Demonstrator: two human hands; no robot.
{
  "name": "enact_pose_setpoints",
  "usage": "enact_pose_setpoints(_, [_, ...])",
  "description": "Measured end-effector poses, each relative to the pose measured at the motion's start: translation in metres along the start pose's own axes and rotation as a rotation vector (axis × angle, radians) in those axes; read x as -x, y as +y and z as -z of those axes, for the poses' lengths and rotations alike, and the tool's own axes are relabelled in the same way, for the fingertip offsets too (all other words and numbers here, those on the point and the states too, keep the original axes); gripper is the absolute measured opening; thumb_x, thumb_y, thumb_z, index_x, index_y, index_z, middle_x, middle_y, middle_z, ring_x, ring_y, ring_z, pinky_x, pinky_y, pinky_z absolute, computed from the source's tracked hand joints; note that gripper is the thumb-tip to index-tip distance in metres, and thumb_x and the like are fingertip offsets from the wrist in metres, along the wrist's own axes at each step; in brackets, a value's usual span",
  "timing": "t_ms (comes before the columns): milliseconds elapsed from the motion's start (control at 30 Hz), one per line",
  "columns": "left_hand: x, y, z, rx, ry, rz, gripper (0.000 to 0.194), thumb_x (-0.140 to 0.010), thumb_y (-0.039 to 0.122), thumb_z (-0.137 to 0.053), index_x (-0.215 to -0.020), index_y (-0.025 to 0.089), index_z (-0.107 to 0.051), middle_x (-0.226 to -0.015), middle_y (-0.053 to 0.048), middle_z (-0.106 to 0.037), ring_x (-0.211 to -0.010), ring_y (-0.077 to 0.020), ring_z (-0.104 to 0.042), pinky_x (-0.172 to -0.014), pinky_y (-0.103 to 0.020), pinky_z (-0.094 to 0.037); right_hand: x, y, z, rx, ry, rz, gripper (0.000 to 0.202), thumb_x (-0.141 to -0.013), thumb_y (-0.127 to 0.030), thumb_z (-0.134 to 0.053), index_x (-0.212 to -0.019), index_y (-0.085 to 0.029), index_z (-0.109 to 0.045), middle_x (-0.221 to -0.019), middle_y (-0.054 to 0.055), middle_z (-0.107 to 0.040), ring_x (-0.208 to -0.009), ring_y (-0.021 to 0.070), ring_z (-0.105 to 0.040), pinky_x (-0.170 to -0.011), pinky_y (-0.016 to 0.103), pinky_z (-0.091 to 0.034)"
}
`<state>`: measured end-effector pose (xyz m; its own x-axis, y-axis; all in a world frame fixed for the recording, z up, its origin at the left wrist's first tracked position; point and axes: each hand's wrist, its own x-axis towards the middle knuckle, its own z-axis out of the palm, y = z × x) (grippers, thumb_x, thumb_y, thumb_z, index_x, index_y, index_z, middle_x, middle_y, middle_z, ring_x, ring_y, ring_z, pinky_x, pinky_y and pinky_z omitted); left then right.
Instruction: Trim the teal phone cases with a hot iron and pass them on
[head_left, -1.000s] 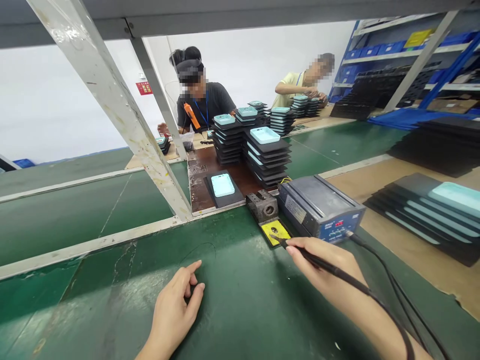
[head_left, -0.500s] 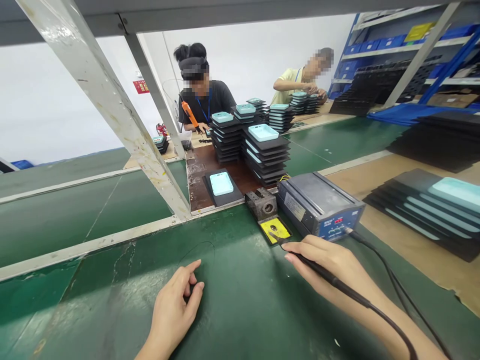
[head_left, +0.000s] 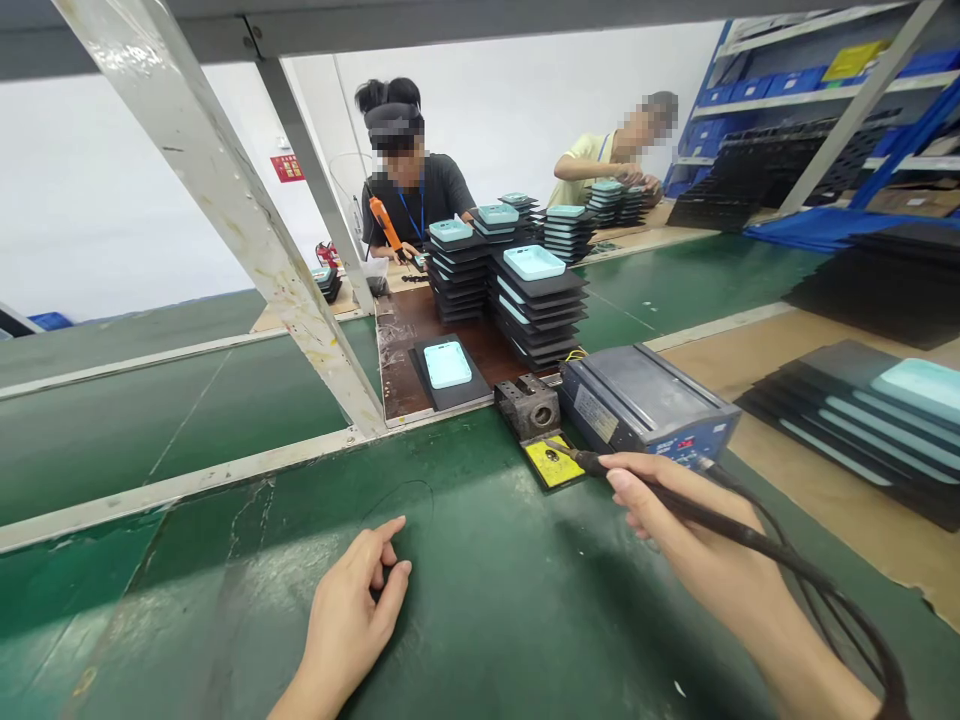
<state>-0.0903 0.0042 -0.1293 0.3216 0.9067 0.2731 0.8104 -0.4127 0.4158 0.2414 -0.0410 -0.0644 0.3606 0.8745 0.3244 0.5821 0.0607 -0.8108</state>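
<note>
My right hand (head_left: 675, 505) grips a soldering iron (head_left: 589, 461) by its black handle. The iron's metal tip lies over the yellow sponge (head_left: 546, 474) in the tray of a dark metal iron stand (head_left: 527, 405); exact contact is hard to tell. My left hand (head_left: 356, 590) rests low over the green bench with its index finger stretched out and the thumb apart; the other fingers curl partly out of sight. Nothing shows in it. A thin dark curved line (head_left: 409, 483), maybe a fine wire, lies just beyond its fingertip.
A blue-grey soldering station (head_left: 649, 400) stands behind my right hand, its cable running beside my forearm. A turquoise shell (head_left: 448, 365) lies on black sheets on a brown board. Stacks of shells and sheets (head_left: 536, 310) rise behind. A slanted white post (head_left: 247, 220) crosses at left. Two people work opposite.
My right hand has rolled over and shifted right and slightly up, drawing the iron's tip across the sponge. The left hand has hardly moved. The view has shifted slightly.
</note>
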Motion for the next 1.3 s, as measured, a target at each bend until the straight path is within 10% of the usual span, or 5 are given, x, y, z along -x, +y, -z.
enact_pose_setpoints(1300, [-0.003,-0.003,-0.001,-0.031,0.024,-0.044,0.032,-0.092,0.033,-0.050,-0.122,0.022,-0.056,-0.074,0.005,-0.056,-0.052,-0.0089,-0.051,-0.052,-0.020,-0.047,-0.010,0.027,-0.005,0.216,0.193,0.155,0.024,-0.091,-0.043,-0.059,-0.090,-0.021,-0.067,-0.068,-0.004,-0.065,-0.051,0.0082,-0.058,-0.048,0.018,-0.041])
